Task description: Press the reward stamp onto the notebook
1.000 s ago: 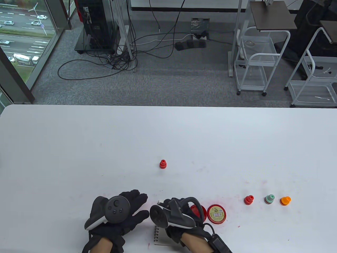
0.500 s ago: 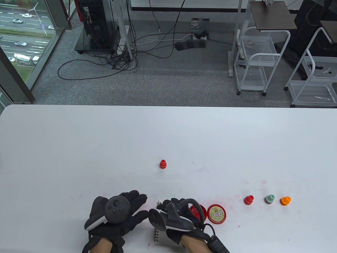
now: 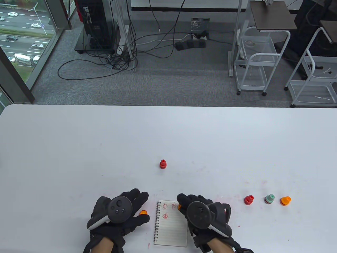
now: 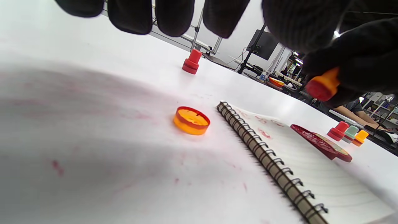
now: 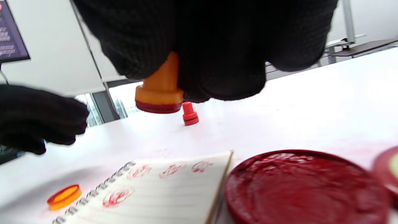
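Right hand (image 3: 204,213) pinches the orange reward stamp (image 5: 159,90) upright, inked face down, lifted off the page, just past the right edge of the spiral notebook (image 3: 171,226), which lies flat between the hands, long axis running away from the person. Left hand (image 3: 118,212) rests relaxed on the white table (image 3: 79,147), holding nothing, by the orange cap (image 4: 191,120); the ink pad (image 5: 304,186) touches the notebook's right edge

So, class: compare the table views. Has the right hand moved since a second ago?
Yes. The right hand has shifted right, off the spiral-bound lined notebook, uncovering its page and now covering the ink pad.
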`<state>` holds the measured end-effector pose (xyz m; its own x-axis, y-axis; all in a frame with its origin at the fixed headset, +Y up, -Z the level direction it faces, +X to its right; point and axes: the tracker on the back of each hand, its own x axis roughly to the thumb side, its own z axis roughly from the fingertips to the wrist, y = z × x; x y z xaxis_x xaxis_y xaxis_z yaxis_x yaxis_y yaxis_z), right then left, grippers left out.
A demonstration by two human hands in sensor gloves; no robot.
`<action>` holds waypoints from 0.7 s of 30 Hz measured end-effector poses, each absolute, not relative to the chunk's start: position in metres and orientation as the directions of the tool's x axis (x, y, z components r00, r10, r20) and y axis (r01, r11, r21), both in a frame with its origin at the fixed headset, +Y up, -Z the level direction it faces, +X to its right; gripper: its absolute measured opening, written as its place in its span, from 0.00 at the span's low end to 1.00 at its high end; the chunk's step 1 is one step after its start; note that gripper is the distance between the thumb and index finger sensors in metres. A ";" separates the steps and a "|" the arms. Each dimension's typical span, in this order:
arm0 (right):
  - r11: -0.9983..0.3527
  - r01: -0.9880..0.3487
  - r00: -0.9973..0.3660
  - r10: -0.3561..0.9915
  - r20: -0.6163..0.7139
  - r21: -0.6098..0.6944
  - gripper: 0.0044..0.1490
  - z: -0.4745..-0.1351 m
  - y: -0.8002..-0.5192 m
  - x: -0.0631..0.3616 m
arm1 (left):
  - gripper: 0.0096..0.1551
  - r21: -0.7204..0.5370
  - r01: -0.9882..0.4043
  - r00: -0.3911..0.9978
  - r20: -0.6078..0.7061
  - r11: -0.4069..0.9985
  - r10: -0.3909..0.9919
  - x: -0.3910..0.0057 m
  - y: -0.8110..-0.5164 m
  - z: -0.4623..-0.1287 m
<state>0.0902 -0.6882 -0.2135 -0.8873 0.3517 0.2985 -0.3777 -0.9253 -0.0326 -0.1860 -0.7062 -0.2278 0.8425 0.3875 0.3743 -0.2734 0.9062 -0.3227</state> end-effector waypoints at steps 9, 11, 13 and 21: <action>-0.822 -0.555 -0.818 0.510 0.264 -0.131 0.28 -0.196 -0.688 0.124 | 0.48 -0.330 -0.137 0.890 0.374 0.934 0.263 -0.176 -0.723 -0.233; -0.812 -0.563 -0.814 0.514 0.271 -0.151 0.28 -0.196 -0.686 0.124 | 0.47 -0.331 -0.112 0.897 0.372 0.937 0.239 -0.175 -0.726 -0.235; -0.809 -0.569 -0.809 0.518 0.278 -0.147 0.28 -0.196 -0.687 0.123 | 0.47 -0.342 -0.095 0.901 0.370 0.935 0.227 -0.173 -0.729 -0.236; -0.828 -0.548 -0.819 0.504 0.274 -0.116 0.28 -0.198 -0.695 0.122 | 0.47 -0.366 -0.030 0.909 0.376 0.930 0.178 -0.167 -0.735 -0.238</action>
<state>0.1222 -0.6947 -0.1983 -0.8192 0.5040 0.2736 -0.5482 -0.8283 -0.1158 -0.1673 -0.7354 -0.2379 0.9093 0.1779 0.3763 -0.0305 0.9301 -0.3660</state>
